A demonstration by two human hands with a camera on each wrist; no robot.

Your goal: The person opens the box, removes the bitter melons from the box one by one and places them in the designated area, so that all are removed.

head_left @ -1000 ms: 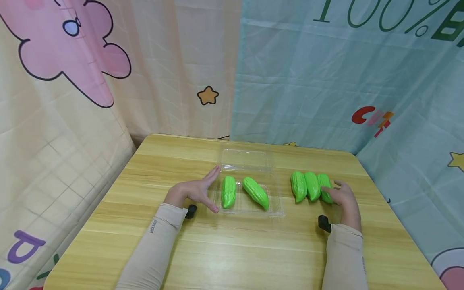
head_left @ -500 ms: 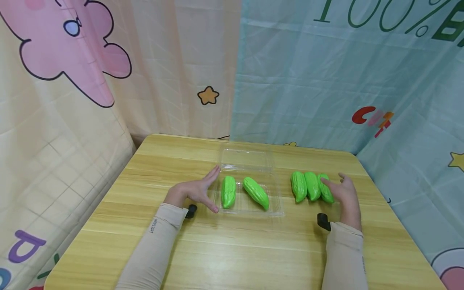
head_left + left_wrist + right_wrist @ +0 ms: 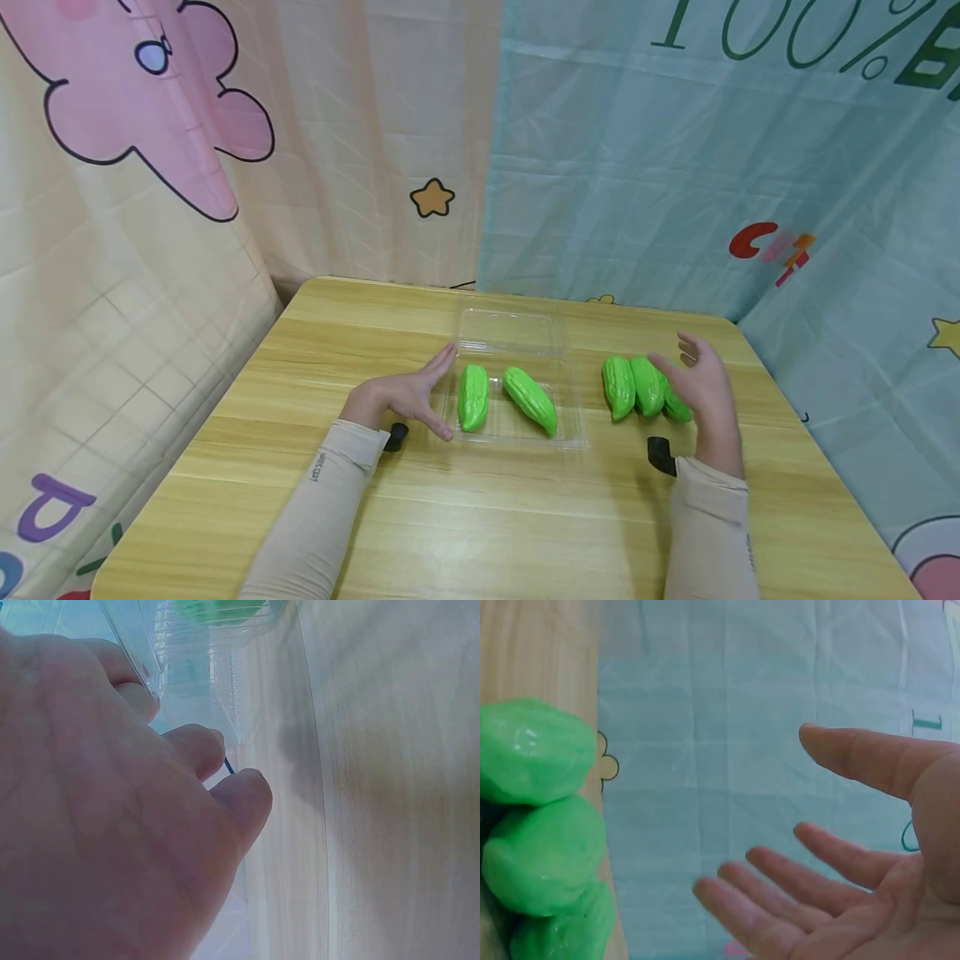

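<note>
Two green toy bitter melons lie in the base of a clear plastic clamshell box [image 3: 564, 425], one upright in view [image 3: 473, 398], the other slanted [image 3: 530, 401]. My left hand [image 3: 408, 393] spreads thumb and fingers along the box's left side; in the left wrist view its fingertips [image 3: 251, 796] are right at the plastic. To the right, three more bitter melons [image 3: 618, 388] lie side by side on the table. My right hand [image 3: 702, 382] hovers over the rightmost one and partly hides it. Its fingers [image 3: 810, 881] are spread, holding nothing.
The box's lid [image 3: 510, 329] is folded back flat toward the far side. Under everything is a wooden table [image 3: 480, 517]. Printed curtains [image 3: 637, 183] hang behind its far edge and along both sides. A black wrist camera [image 3: 661, 456] sits on the right wrist.
My right hand has let go of the rightmost bitter melon and lifted, its fingers opening and shifting slightly left. The left hand and box have stayed put.
</note>
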